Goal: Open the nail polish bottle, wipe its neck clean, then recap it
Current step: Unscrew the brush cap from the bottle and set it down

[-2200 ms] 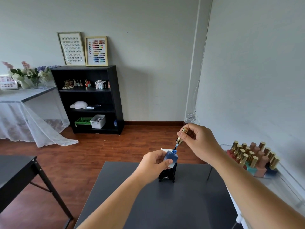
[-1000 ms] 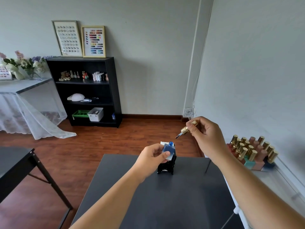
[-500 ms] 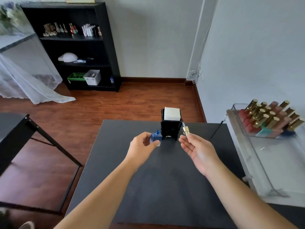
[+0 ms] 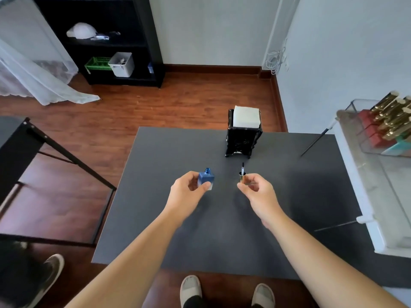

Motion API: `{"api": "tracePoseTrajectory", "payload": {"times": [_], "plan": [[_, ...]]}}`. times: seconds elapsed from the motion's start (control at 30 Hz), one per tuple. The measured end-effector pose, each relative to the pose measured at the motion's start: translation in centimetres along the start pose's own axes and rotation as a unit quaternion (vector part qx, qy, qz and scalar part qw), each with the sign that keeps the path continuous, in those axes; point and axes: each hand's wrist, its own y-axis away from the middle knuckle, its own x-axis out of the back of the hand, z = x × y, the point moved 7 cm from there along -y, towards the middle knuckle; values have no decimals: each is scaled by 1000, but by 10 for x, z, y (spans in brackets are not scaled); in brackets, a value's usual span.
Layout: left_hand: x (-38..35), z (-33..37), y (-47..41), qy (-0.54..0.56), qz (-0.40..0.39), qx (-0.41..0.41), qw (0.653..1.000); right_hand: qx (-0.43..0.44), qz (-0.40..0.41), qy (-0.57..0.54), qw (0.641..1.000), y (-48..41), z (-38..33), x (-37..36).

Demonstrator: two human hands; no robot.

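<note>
Dark grey matte tabletop point(image 4: 222, 230) carries the work; low over it the left hand point(image 4: 189, 192) pinches the uncapped square blue nail polish bottle point(image 4: 206, 177), and the right hand point(image 4: 255, 190) pinches the gold cap point(image 4: 242, 177), brush up. Wet bristles could drip or smear; whether the bottle touches down is unclear, and the black holder of white pads point(image 4: 244, 132) waits beyond.

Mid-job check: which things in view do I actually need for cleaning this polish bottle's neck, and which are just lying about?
Needed:
- blue bottle, open, in left hand
- gold brush cap, in right hand
- white wipes in black holder

Lying about:
- tray of gold-capped bottles on the side table
- black shelf unit
- thin black stick
</note>
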Motion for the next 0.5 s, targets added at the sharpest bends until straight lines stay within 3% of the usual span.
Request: {"api": "tracePoseTrajectory", "payload": {"times": [0.23,0.5], "plan": [[3,-23,5,37,9,31,999,65,13,78,995,-7,13,-7],[2,-25,11,51,14,37,998,80,2,101,992,-8,8,-11]]}}
